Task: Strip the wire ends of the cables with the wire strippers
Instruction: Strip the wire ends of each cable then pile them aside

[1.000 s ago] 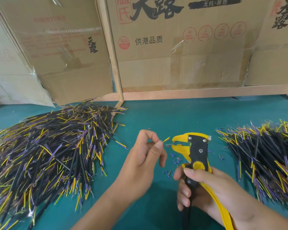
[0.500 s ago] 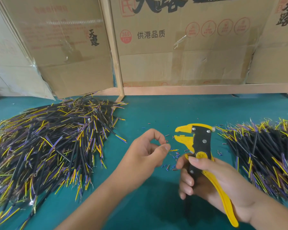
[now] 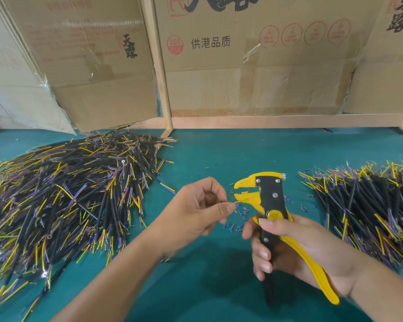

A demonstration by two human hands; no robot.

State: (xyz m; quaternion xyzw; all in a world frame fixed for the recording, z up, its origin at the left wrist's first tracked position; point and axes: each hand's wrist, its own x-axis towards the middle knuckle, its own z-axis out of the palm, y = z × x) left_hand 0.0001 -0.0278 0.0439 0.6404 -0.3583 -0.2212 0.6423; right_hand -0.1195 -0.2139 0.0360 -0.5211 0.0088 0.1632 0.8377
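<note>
Left hand: the left hand (image 3: 196, 212) hovers over the middle of the tabletop (image 3: 219, 154), thumb and forefinger pinching a thin yellow wire end (image 3: 236, 202) whose tip points at the stripper head; the other fingers are curled into the palm.
Right hand: the right hand (image 3: 296, 247) is wrapped round the handles of the wire strippers (image 3: 271, 201) — thumb laid across the yellow pivot disc, fingers curled round the black handle, the yellow handle running out past the heel of the palm.
Wire strippers: held upright over the tabletop just right of centre, yellow jaws facing left and slightly parted, the wire tip just at the lower jaw; whether it sits inside I cannot tell.
Left pile: a broad heap of black cables (image 3: 63, 198) with yellow and purple ends, spread along the left edge.
Right pile: a second heap of cables (image 3: 370, 205) at the right edge.
Scraps: small blue and red insulation bits (image 3: 237, 225) scattered on the green surface between the hands.
Back edge: cardboard boxes (image 3: 254, 66) stand behind a wooden frame (image 3: 159, 73).
</note>
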